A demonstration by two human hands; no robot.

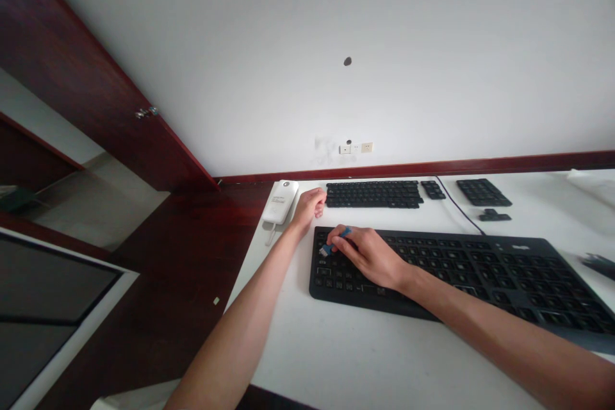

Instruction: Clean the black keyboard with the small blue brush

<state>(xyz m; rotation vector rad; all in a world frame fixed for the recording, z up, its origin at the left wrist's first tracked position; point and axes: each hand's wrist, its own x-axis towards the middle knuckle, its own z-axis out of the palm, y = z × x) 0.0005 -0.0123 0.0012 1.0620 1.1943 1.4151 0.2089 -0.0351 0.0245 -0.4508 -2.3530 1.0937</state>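
Observation:
My right hand is closed around a small blue brush. Its pale bristles touch the left end of a black keyboard base, whose keycaps have been taken off, leaving the key sockets bare. Part of the base is hidden under my right hand and forearm. Beyond the base's left corner, my left hand rests on the table with its fingers curled in, and no object shows in it. Just right of those fingers lies a block of black keycaps laid out in rows.
Smaller groups of keycaps lie at the back right, with a few arrow keycaps in front. A black cable runs from the base toward the wall. A white power bank with a short cord lies at the table's left edge.

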